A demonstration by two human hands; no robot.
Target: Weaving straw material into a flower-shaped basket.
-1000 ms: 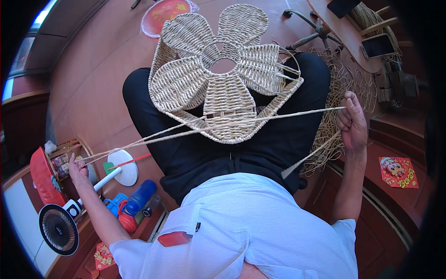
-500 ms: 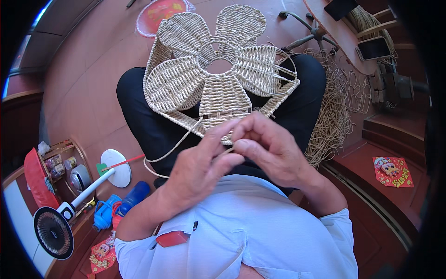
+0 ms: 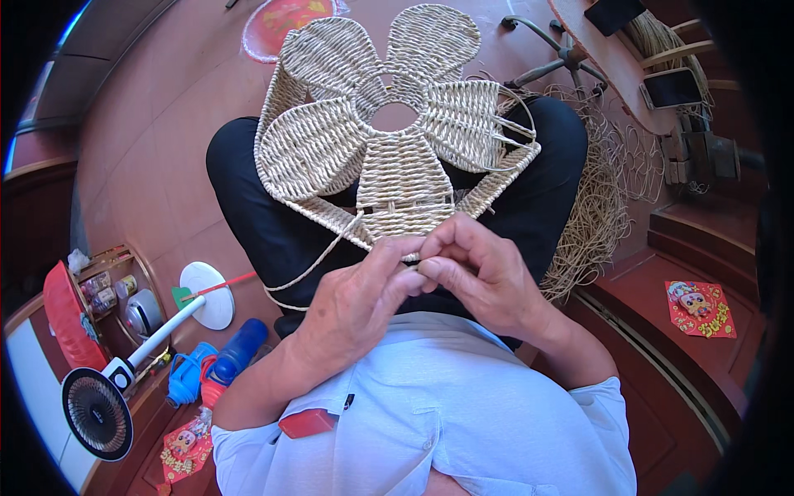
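Note:
A flower-shaped woven straw piece (image 3: 405, 169) with several petals and a round hole at its centre rests across my lap. Its near petal reaches down to my fingertips, which cover its lower edge. A loose straw cord (image 3: 318, 263) runs from the left side of that petal, loops over my thigh and passes behind my left hand (image 3: 357, 291). My left thumb and forefinger are closed around a short piece of cord at the petal's near edge. My right hand (image 3: 480, 269) pinches there too, its fingertips touching those of the left. Fingers partly hide the cord.
Loose cord ends (image 3: 514, 132) stick out from the right petal. A heap of straw cord (image 3: 591, 223) lies on the floor to the right, near a wheeled chair base (image 3: 571, 56). On the left stand a small fan (image 3: 98, 413), a blue bottle (image 3: 240, 347) and an open box (image 3: 124, 289).
My left fingers have drawn in against my right fingertips, and the gap between the hands has narrowed. My right hand has dipped slightly. The cord loop on the left has shifted a little.

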